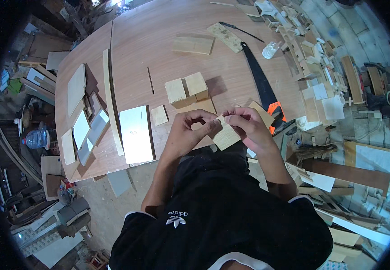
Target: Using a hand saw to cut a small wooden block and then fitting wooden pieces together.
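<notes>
My left hand (186,132) and my right hand (251,129) are both closed on a small flat square piece of wood (225,136), held by its upper edges above my lap. Thumbs press on its face, and the fingertips behind it are hidden. Just beyond my hands, a light wooden block with a dark groove across its top (183,92) stands on the table. A flat wood piece (199,106) lies at its near side, partly covered by my left hand. To the left of that hand rests a small wooden square (159,115).
On the table (134,31) lie a handsaw (257,74) with an orange handle, a thin dark rod (150,81), a white board (135,137) and a long wood strip (111,96). Offcuts (75,90) cluster at left. Stacked wooden parts (312,58) crowd the right.
</notes>
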Available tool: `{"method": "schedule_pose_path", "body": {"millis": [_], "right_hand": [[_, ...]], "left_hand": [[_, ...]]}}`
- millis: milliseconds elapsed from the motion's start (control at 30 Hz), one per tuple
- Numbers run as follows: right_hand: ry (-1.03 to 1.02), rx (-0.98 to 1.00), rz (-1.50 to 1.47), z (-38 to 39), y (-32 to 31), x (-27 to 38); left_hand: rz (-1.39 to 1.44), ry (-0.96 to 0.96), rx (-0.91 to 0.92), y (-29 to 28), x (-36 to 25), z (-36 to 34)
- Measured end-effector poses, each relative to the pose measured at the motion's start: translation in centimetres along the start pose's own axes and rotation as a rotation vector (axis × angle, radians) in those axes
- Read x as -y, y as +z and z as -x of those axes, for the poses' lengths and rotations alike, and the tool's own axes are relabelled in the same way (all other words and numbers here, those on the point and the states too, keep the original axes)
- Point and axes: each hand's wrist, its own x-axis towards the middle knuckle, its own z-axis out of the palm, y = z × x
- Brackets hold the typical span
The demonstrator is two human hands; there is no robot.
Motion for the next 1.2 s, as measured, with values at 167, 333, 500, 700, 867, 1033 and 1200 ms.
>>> {"method": "schedule_pose_path", "body": {"millis": [167,333,500,700,867,1033,1200], "right_hand": [[-0.009,-0.016,0.097,1.2,0.8,0.8],[-0.051,-0.03,0.176,2.3,1.2,1.6],[-0.196,0.011,0.32,3.3,0.9,2.1],[-0.476,0.041,0.371,3.9,0.8,2.4],[-0.562,0.134,0.642,4.3,0.5,3.8],[-0.396,0.19,0.622,4.4,0.8,5.2],[-0.263,0.157,0.589,4.2,0.7,5.1]], "left_hand": [[-0.044,-0.004,-0.083,1.2,-0.5,1.2],[-0.009,0.016,-0.12,2.1,-0.6,2.1],[0.248,0.065,-0.118,2.9,-1.7,2.7],[0.43,-0.077,0.008,3.4,-1.6,1.4],[0.508,-0.364,0.241,3.2,-1.4,1.7],[0.376,-0.351,0.333,2.9,-0.5,1.3],[0.125,-0.41,0.169,3.2,-1.9,1.2]]}}
